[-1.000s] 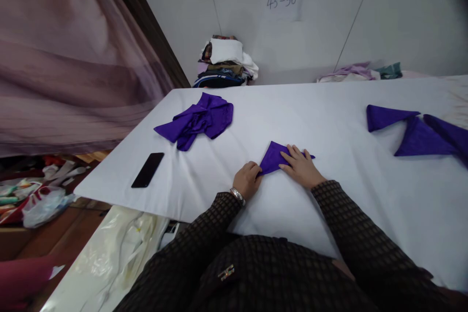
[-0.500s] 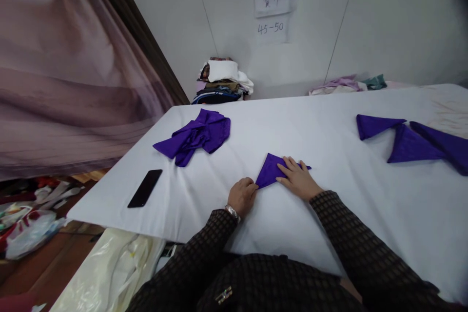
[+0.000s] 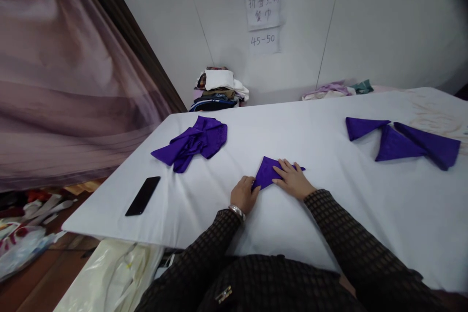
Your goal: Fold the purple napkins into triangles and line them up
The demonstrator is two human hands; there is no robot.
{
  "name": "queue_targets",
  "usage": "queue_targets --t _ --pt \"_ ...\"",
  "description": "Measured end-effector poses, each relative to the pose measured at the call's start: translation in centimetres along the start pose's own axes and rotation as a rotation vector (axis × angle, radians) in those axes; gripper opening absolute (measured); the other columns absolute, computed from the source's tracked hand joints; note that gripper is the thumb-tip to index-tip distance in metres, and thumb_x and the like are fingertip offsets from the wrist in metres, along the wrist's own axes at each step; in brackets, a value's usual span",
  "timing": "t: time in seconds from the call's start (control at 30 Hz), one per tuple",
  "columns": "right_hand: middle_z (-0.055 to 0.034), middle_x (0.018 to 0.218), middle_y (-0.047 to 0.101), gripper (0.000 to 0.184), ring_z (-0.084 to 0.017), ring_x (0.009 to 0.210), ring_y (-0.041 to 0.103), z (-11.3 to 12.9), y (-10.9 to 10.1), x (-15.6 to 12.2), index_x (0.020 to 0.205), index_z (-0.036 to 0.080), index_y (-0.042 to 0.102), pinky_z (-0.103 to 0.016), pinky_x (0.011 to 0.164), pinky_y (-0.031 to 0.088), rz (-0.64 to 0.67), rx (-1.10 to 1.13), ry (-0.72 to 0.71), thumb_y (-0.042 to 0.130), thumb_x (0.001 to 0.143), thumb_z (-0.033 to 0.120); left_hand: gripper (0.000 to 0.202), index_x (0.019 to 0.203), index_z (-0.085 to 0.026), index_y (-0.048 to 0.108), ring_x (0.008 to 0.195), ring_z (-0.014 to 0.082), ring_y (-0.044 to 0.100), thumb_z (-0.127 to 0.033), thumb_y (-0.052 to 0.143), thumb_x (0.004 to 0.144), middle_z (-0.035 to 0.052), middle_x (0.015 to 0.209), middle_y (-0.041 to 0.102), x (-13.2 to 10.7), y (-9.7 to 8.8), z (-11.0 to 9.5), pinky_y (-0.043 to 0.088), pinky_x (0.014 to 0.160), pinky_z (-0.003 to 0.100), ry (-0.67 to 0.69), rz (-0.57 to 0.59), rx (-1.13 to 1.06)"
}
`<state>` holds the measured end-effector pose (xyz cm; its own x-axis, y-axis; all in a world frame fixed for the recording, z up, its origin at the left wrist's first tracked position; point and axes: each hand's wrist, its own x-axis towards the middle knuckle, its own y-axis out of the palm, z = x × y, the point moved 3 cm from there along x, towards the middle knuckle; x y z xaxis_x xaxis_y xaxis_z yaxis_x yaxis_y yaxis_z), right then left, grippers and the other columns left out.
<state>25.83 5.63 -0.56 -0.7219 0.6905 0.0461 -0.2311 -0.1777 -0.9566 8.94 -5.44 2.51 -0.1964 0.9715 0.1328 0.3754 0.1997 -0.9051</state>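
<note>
A small purple cloth folded into a triangle lies on the white-covered table in front of me. My left hand is closed at the cloth's near left corner, pinching it. My right hand lies flat on the cloth's right part with its fingers stretched out. A crumpled pile of purple cloths sits at the far left of the table. Three folded purple triangles lie in a row at the far right.
A black phone lies near the table's left edge. A stack of folded fabrics stands against the wall behind the table, and more cloths lie further right. A mauve curtain hangs at the left. Plastic bags lie on the floor.
Both hands stay on the folded purple cloth with hardly any shift. The camera has tilted upward, so the wall notices have come into view.
</note>
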Motion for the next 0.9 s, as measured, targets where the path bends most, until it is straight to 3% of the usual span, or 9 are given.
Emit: queue_targets --t 0.17,0.27,0.37,0.53,0.9 --pt "-0.0139 0.151 0.023 0.065 -0.031 0.138 0.018 0.2 -0.3 0.0 0.139 0.02 0.04 -0.056 0.107 0.013 0.005 0.008 0.004 0.027 0.09 0.06 0.021 0.103 -0.021 0.057 0.093 0.0179 0.058 -0.024 0.055 0.083 0.0046 0.1 0.062 0.6 0.4 0.2 0.047 0.079 0.03 0.007 -0.014 0.038" --pt "-0.0148 0.151 0.023 0.064 -0.031 0.138 0.018 0.3 -0.6 0.1 0.139 0.02 0.04 -0.056 0.107 0.013 0.001 0.008 0.002 0.028 0.091 0.06 0.028 0.11 -0.02 0.056 0.104 0.0218 0.055 -0.027 0.055 0.083 0.0085 0.112 0.059 0.9 0.6 -1.1 0.044 0.089 0.036 0.193 -0.091 0.073" --pt "-0.0148 0.151 0.023 0.063 -0.03 0.138 0.018 0.3 -0.8 0.1 0.139 0.02 0.04 -0.056 0.107 0.014 0.002 0.014 0.005 0.029 0.091 0.058 0.033 0.114 -0.02 0.056 0.111 0.0247 0.051 -0.028 0.056 0.082 0.01 0.12 0.057 1.4 1.3 -2.8 0.042 0.092 0.04 0.352 -0.067 0.115" --pt "-0.0155 0.15 0.024 0.062 -0.03 0.138 0.018 0.1 -0.5 0.2 0.138 0.019 0.041 -0.055 0.108 0.013 -0.01 0.03 0.007 0.03 0.091 0.058 0.023 0.105 -0.02 0.063 0.102 0.0236 0.055 -0.02 0.051 0.085 0.0081 0.11 0.063 2.2 2.4 -2.9 0.045 0.084 0.038 0.353 0.036 0.219" --pt "-0.0148 0.147 0.033 0.057 -0.028 0.136 0.025 -2.9 -1.1 -0.5 0.139 0.014 0.039 -0.047 0.108 0.022 -0.033 0.147 0.058 0.036 0.093 0.047 0.028 0.105 -0.021 0.066 0.1 0.022 0.054 -0.015 0.047 0.086 0.0073 0.107 0.064 2.6 2.6 -1.7 0.047 0.082 0.034 0.432 0.041 0.29"
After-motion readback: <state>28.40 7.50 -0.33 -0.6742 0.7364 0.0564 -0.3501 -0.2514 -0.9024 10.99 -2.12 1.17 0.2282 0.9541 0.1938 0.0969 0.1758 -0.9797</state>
